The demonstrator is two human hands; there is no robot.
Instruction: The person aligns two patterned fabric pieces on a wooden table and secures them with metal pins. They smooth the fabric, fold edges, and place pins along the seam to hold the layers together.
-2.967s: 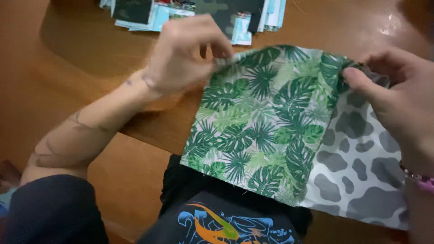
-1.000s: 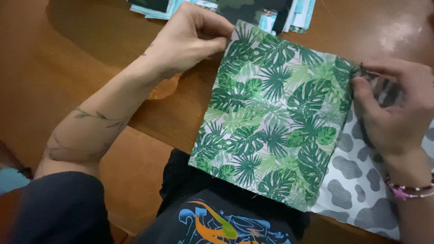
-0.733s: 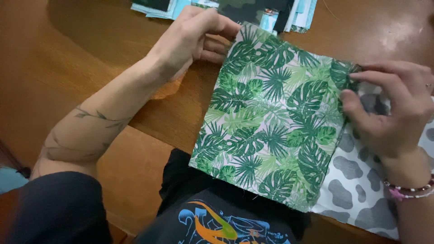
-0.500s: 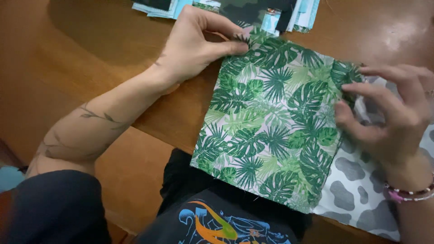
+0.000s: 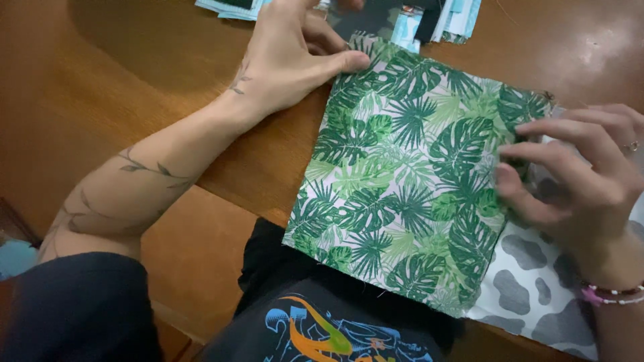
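Now, from the left, I see my tattooed left forearm lying across the brown worktop (image 5: 134, 87), and my left hand (image 5: 288, 60) rests at the top left corner of the leaf cloth (image 5: 402, 194), its thumb stretched flat along that edge and its fingers curled loosely, gripping nothing. Behind it, at the far edge, lies a pile of scraps (image 5: 429, 17) in blue and dark tones. The leaf cloth lies flat, its near edge hanging over the worktop's rim above my dark printed shirt (image 5: 322, 328). Under its right side shows a cow-spot cloth (image 5: 537, 295). My right hand (image 5: 577, 181) presses on the leaf cloth's right edge, fingers spread, thumb beneath them.
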